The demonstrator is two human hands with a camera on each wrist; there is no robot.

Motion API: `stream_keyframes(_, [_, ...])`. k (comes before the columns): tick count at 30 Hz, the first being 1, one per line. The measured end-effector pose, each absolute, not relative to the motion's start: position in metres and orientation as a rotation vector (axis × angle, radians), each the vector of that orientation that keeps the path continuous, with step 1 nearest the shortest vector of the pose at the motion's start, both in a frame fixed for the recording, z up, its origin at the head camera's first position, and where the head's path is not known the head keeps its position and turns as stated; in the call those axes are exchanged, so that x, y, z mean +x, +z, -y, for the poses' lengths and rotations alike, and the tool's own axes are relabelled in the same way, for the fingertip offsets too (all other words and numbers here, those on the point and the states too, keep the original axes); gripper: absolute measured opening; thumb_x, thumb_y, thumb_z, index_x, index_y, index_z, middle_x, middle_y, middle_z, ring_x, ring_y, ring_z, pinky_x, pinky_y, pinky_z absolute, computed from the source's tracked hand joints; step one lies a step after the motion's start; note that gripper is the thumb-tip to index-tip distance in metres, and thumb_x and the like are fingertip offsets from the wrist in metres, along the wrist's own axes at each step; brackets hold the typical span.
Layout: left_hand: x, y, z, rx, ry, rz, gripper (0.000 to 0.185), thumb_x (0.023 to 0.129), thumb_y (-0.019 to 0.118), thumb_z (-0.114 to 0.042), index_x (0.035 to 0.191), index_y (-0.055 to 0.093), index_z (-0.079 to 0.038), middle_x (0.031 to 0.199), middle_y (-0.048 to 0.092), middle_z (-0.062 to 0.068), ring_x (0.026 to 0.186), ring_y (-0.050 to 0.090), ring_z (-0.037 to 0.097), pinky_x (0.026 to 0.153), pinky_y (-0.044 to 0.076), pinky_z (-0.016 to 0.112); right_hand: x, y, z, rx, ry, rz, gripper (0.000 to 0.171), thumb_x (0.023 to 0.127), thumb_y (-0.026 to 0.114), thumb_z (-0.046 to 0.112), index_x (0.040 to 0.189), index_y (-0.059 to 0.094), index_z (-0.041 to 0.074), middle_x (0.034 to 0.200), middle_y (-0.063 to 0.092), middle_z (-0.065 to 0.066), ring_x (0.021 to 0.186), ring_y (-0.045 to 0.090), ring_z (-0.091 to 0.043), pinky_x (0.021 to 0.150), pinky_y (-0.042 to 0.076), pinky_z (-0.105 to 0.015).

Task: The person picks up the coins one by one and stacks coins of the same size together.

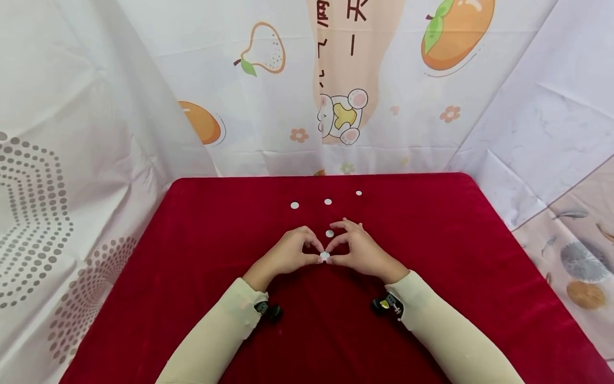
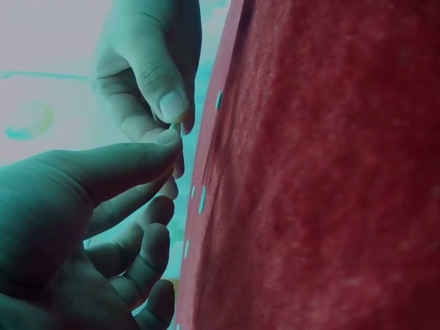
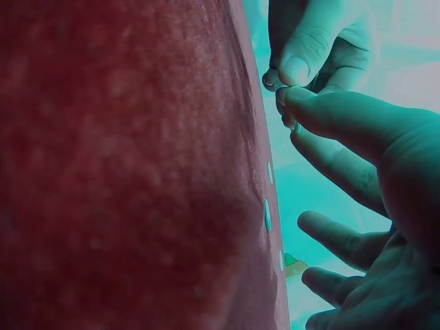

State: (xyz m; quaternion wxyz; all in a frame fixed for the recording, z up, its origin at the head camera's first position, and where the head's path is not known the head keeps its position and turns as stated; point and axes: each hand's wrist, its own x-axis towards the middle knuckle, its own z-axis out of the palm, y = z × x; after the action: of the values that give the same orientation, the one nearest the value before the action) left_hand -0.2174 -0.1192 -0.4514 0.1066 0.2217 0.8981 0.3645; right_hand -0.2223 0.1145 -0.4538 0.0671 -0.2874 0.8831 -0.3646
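A: What are the hands doing?

B: Both meet at the middle of the desk. The left hand and the right hand each pinch the same small white disc between thumb and forefinger, the other fingers loosely spread. The wrist views show the fingertips closing on its rim from either side.

A: How will it handle?

B: It looks thin, flat and very light, and probably stiff (a coin-like token or a sticker, I cannot tell which). Being so small and smooth, it seems likely to slip, or flip out if squeezed hard.

A: Where to hold it?

B: By the edge, with fingertips only. Lying flat on the red cloth it would likely need a nail under the rim to lift.

A: Any others?

B: Another disc lies just beyond the hands, and three more sit in a row farther back, all apart from one another.
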Motion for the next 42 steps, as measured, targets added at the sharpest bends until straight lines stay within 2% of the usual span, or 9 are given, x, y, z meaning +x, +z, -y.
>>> stream_keyframes(17, [-0.216, -0.464, 0.112, 0.681, 0.999, -2.645, 0.008, 0.087, 0.085, -0.020, 0.094, 0.081, -0.022, 0.103, 0.063, -0.007, 0.093, 0.057, 0.011, 0.086, 0.050, 0.031, -0.221, -0.460, -0.117, -0.854, -0.985, -2.653, 0.011, 0.083, 0.089, 0.023, 0.090, 0.082, 0.028, 0.150, 0.052, -0.016, 0.156, 0.020, -0.047, 0.122, 0.011, -0.070])
stream_keyframes(25, [-0.218, -0.464, 0.111, 0.667, 0.990, -2.643, 0.008, 0.088, 0.085, -0.019, 0.094, 0.081, -0.020, 0.103, 0.064, -0.005, 0.092, 0.058, 0.011, 0.085, 0.051, 0.031, -0.223, -0.461, -0.116, -0.828, -0.963, -2.674, 0.012, 0.082, 0.089, 0.022, 0.090, 0.083, 0.028, 0.151, 0.051, -0.016, 0.156, 0.020, -0.046, 0.122, 0.028, -0.061])
stream_keyframes(42, [-0.219, -0.465, 0.110, 0.649, 0.959, -2.662, 0.007, 0.088, 0.083, -0.017, 0.094, 0.081, -0.019, 0.102, 0.064, -0.004, 0.090, 0.057, 0.011, 0.083, 0.051, 0.032, -0.226, -0.464, -0.113, -0.791, -0.924, -2.679, 0.012, 0.083, 0.088, 0.022, 0.093, 0.083, 0.027, 0.152, 0.049, -0.016, 0.156, 0.022, -0.044, 0.122, 0.030, -0.058])
